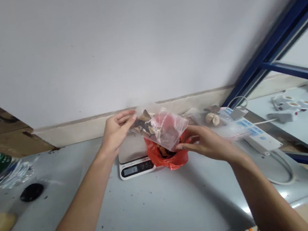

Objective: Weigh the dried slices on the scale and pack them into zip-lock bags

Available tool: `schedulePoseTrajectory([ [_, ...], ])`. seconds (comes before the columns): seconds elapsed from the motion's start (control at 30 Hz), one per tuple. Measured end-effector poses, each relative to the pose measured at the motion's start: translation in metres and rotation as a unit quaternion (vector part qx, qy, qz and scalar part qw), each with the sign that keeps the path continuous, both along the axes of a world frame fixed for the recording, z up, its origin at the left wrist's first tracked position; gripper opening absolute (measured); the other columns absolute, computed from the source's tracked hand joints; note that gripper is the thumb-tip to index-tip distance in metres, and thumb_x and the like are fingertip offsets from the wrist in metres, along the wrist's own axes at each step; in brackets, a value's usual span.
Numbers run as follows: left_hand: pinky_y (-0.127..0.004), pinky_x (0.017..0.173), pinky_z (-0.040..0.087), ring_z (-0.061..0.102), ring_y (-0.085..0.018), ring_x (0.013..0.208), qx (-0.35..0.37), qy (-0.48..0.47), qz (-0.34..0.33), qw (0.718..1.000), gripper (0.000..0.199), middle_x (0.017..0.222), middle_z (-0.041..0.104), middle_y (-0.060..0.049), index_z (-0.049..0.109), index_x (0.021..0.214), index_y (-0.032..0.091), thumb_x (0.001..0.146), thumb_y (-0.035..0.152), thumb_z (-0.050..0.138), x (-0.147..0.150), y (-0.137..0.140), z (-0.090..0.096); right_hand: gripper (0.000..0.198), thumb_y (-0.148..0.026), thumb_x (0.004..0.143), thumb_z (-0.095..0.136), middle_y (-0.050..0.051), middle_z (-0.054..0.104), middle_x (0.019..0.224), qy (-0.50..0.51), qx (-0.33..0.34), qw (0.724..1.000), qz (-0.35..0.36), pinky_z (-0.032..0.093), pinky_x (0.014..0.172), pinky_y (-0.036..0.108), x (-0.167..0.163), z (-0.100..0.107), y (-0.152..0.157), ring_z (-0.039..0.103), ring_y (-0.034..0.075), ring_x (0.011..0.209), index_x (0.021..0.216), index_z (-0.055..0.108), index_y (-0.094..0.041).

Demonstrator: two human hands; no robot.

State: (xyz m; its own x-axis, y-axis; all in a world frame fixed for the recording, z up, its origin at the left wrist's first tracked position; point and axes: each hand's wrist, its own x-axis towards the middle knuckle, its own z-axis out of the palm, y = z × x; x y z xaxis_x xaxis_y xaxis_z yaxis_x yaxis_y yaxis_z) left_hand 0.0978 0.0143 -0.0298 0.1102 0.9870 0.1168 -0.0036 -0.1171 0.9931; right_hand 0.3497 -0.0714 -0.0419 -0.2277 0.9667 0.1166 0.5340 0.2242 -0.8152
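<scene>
Between my two hands a clear plastic bag (170,132) is held up, tilted, with dark brown dried pieces gathered toward its left end. My left hand (118,129) pinches that left end. At the right, my right hand (199,141) grips the lower right edge between thumb and fingers. Directly beneath is an open red plastic bag (172,162) with more dark dried pieces inside. A white kitchen scale (132,153) with a small display stands just left of the red bag, partly hidden behind the clear bag and my left hand.
Right of my hands lie another clear bag (213,119) with pale pieces and a white power strip (260,138) with a looping cable. A large plastic bottle (3,166) and a black round lid (32,192) are at the left. A blue metal frame (264,57) rises at the right.
</scene>
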Motion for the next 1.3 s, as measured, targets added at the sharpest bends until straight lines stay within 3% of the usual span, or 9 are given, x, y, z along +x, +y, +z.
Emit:
schedulePoseTrajectory([
  [0.1,-0.031,0.074,0.060,0.075,-0.025,0.083,0.022,0.041,-0.004,0.999,0.044,0.084,0.080,-0.010,0.079,0.083,0.016,0.056,0.047,0.094,0.011,0.005,0.011,0.049,-0.066,0.087,0.064,0.004,0.069,0.064,-0.043,-0.015,0.999,-0.020,0.046,0.053,0.031,0.018,-0.003,-0.009,0.059,0.018,0.057,0.069,0.072,-0.021],
  [0.2,-0.032,0.080,0.061,0.075,-0.024,0.085,0.077,0.081,-0.028,0.993,0.029,0.086,0.081,-0.009,0.080,0.080,0.018,0.065,0.040,0.090,0.025,0.005,0.022,0.059,-0.074,0.084,0.061,0.001,0.057,0.052,-0.045,0.017,0.995,-0.088,0.039,0.048,0.031,0.025,-0.005,-0.012,0.049,0.015,0.049,0.057,0.061,-0.022],
  [0.37,-0.034,0.088,0.061,0.076,-0.023,0.089,0.166,0.088,-0.062,0.980,0.022,0.089,0.082,-0.007,0.082,0.081,0.019,0.072,0.038,0.087,0.046,-0.002,0.040,0.048,-0.064,0.073,0.079,0.010,0.077,0.093,0.014,0.107,0.977,-0.181,0.056,0.064,0.037,0.020,-0.008,0.001,0.066,0.022,0.071,0.093,0.074,-0.021],
  [0.5,-0.033,0.086,0.061,0.075,-0.022,0.089,0.189,0.026,-0.058,0.980,0.022,0.089,0.081,-0.005,0.082,0.082,0.019,0.071,0.037,0.088,0.047,-0.006,0.048,0.060,-0.057,0.067,0.085,0.013,0.078,0.112,0.054,0.063,0.987,-0.140,0.059,0.081,0.045,0.010,-0.006,0.016,0.072,0.029,0.093,0.112,0.074,-0.019],
  [0.67,-0.033,0.081,0.061,0.072,-0.020,0.087,0.163,-0.031,0.030,0.986,0.031,0.089,0.079,-0.006,0.080,0.084,0.019,0.068,0.043,0.089,0.010,-0.005,0.040,0.037,-0.054,0.073,0.081,0.006,0.078,0.084,0.176,0.014,0.980,-0.094,0.058,0.077,0.040,-0.024,0.000,0.024,0.073,0.028,0.085,0.084,0.074,-0.019],
  [0.83,-0.033,0.082,0.061,0.073,-0.026,0.095,0.122,0.121,0.161,0.972,0.039,0.093,0.079,-0.009,0.075,0.082,0.019,0.065,0.053,0.084,-0.077,-0.009,0.007,0.025,-0.045,0.082,0.076,0.004,0.076,0.076,0.234,0.066,0.966,-0.084,0.058,0.068,0.033,-0.084,0.002,0.033,0.072,0.022,0.073,0.084,0.070,-0.021],
  [0.97,-0.038,0.084,0.061,0.074,-0.030,0.099,0.011,0.279,0.171,0.945,0.055,0.105,0.079,-0.013,0.073,0.102,0.019,0.071,0.063,0.064,-0.148,-0.028,-0.029,0.016,-0.029,0.095,0.062,0.007,0.080,0.088,0.094,0.267,0.957,-0.063,0.057,0.069,0.029,-0.141,-0.004,0.050,0.073,0.018,0.073,0.096,0.075,-0.020],
  [1.1,-0.044,0.078,0.062,0.076,-0.031,0.081,-0.050,0.315,0.163,0.933,0.059,0.090,0.078,-0.013,0.071,0.108,0.015,0.076,0.061,0.053,-0.186,-0.051,-0.056,0.031,-0.007,0.099,0.049,0.010,0.080,0.098,-0.165,0.430,0.887,0.027,0.052,0.065,0.025,-0.201,-0.018,0.050,0.070,0.018,0.085,0.111,0.075,-0.019],
  [1.3,-0.040,0.081,0.062,0.076,-0.027,0.082,-0.071,0.339,0.110,0.932,0.059,0.099,0.077,-0.010,0.064,0.132,0.017,0.088,0.054,0.050,-0.200,-0.066,-0.076,0.021,-0.006,0.098,0.055,0.012,0.076,0.092,-0.411,0.283,0.832,0.242,0.056,0.065,0.028,-0.262,-0.040,0.022,0.068,0.022,0.089,0.103,0.075,-0.013],
])
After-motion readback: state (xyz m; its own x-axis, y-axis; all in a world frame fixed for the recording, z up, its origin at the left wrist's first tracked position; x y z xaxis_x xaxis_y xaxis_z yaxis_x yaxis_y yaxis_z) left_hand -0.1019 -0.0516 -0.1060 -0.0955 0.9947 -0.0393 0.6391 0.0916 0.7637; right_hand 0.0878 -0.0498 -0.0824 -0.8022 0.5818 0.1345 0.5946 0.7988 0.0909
